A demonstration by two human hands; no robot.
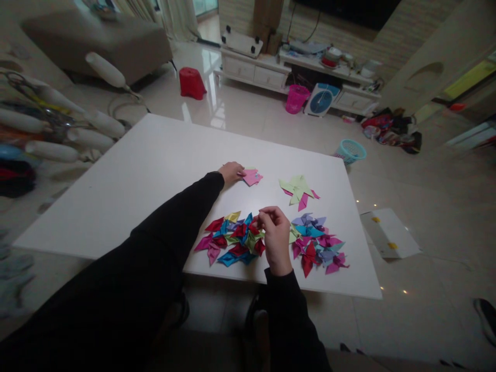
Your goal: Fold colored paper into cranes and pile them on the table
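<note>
My left hand (pixel 231 173) reaches across the white table, its fingers closed at the edge of a small stack of pink folded paper (pixel 253 177) with a green piece under it. Close to the table's near edge, my right hand (pixel 276 238) is closed in a pinch, thumb against forefinger; what it holds, if anything, I cannot make out. Below and left of those fingers lies a pile of shiny folded paper shapes (pixel 236 238) in red, blue, pink, green and yellow. Right of the wrist is a second pile of folded paper shapes (pixel 318 245), mostly purple, pink and teal.
Light green and pink folded papers (pixel 297 189) lie farther back on the white table (pixel 127 181). Beyond its edges are a red stool (pixel 192 83), a blue basket (pixel 351 151), a pink bin (pixel 297 99) and a box fan (pixel 321 99). White lamp arms (pixel 104 70) stand at left.
</note>
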